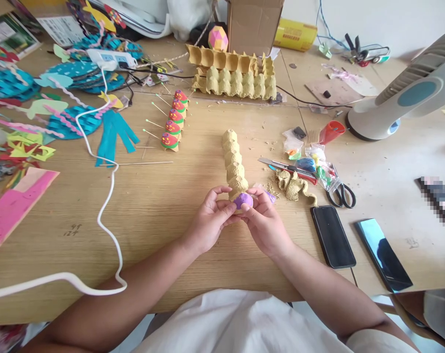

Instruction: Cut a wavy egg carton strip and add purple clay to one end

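Observation:
A strip of egg carton cups [234, 159] stretches away from me across the wooden table, humps upward. Purple clay [243, 200] covers part of its nearest cup. My left hand [211, 218] grips the near end from the left, thumb pressed on the clay. From the other side my right hand [264, 220] holds the same end, its thumb also against the clay. The undersides of the fingers are partly hidden. Just beyond my right hand lies a small bag with purple clay [268, 194], partly covered by the fingers.
Right of the strip are a utility knife [288, 169], torn carton scraps [294, 186], scissors [342, 194] and two phones [332, 235]. A painted carton caterpillar [175, 120] and egg cartons [240, 82] stand farther back. A white cable [110, 220] runs along the left.

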Available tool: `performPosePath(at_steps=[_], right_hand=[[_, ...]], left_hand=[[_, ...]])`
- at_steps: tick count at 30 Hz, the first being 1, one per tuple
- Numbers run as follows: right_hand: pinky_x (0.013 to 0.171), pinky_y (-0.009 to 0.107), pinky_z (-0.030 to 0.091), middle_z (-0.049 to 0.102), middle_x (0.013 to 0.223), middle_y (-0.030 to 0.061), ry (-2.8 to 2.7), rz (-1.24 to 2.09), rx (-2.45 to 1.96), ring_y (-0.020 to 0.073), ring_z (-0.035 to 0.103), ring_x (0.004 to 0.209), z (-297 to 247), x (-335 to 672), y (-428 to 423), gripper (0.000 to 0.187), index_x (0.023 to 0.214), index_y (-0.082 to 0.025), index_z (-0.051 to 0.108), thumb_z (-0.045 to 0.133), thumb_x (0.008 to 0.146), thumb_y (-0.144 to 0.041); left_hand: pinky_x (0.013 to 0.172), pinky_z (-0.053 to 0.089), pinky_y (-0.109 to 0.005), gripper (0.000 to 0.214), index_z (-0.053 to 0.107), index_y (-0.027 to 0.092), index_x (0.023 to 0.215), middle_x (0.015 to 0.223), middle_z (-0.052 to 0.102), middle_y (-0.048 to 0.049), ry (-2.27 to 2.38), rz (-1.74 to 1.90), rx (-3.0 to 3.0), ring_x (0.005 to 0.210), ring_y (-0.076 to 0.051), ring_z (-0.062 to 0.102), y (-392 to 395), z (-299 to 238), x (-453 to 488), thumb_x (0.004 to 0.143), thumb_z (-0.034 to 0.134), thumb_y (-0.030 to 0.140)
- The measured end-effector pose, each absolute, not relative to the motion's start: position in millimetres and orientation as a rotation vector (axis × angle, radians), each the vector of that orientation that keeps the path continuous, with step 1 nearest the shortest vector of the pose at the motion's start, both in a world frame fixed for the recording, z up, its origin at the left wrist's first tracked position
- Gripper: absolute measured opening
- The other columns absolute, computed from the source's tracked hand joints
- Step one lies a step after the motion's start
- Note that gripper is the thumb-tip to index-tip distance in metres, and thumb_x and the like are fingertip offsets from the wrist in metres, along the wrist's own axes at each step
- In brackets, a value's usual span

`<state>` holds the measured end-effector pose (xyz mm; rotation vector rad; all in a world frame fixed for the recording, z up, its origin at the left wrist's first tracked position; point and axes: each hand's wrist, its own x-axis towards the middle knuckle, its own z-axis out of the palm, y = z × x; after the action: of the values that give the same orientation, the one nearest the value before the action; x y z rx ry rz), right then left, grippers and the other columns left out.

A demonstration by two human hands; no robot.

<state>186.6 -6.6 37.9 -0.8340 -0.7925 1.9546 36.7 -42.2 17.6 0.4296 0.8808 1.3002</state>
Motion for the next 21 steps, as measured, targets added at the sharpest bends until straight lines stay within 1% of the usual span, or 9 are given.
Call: performPosePath(at_steps=[6, 12, 17, 21], right_hand=[[0.077, 0.024, 0.049, 0.068, 0.096, -0.0036, -0.868, 1.908, -0.823, 0.0121, 0.061, 0.086, 32.8, 184.7, -7.9, 0.044, 0.111, -0.029, 0.061, 0.089, 0.078, -0.025], [0.079, 0.025, 0.050, 0.067, 0.096, -0.0042, -0.880, 1.901, -0.823, 0.0121, 0.061, 0.087, 33.6, 184.5, -7.7, 0.046, 0.111, -0.030, 0.061, 0.090, 0.076, -0.025], [0.077, 0.026, 0.050, 0.067, 0.101, -0.0024, -0.869, 1.903, -0.884, 0.0139, 0.060, 0.089, 34.0, 185.3, -8.3, 0.048, 0.113, -0.029, 0.061, 0.090, 0.076, -0.029], [0.075, 0.026, 0.050, 0.068, 0.096, -0.0030, -0.889, 1.869, -0.918, 0.0136, 0.061, 0.085, 29.4, 185.4, -7.3, 0.043, 0.112, -0.029, 0.060, 0.088, 0.079, -0.032]], left_hand=[[0.080, 0.060, -0.025, 0.047, 0.054, 0.025, 0.118, 0.085, 0.078, 0.0023, 0.862, 1.309, 0.450, 0.082, -0.013, 0.075, -42.9, 18.8, 34.6, 0.084, 0.085, 0.030], [0.080, 0.060, -0.024, 0.046, 0.054, 0.025, 0.119, 0.085, 0.078, 0.0022, 0.862, 1.317, 0.463, 0.081, -0.012, 0.074, -41.7, 18.4, 34.0, 0.084, 0.084, 0.030], [0.077, 0.060, -0.023, 0.050, 0.053, 0.025, 0.119, 0.083, 0.077, 0.0032, 0.908, 1.303, 0.474, 0.078, -0.012, 0.075, -40.3, 16.8, 35.0, 0.082, 0.086, 0.032], [0.077, 0.060, -0.025, 0.051, 0.053, 0.024, 0.119, 0.080, 0.076, 0.0037, 0.926, 1.291, 0.509, 0.079, -0.014, 0.075, -40.9, 16.9, 36.4, 0.082, 0.086, 0.034]])
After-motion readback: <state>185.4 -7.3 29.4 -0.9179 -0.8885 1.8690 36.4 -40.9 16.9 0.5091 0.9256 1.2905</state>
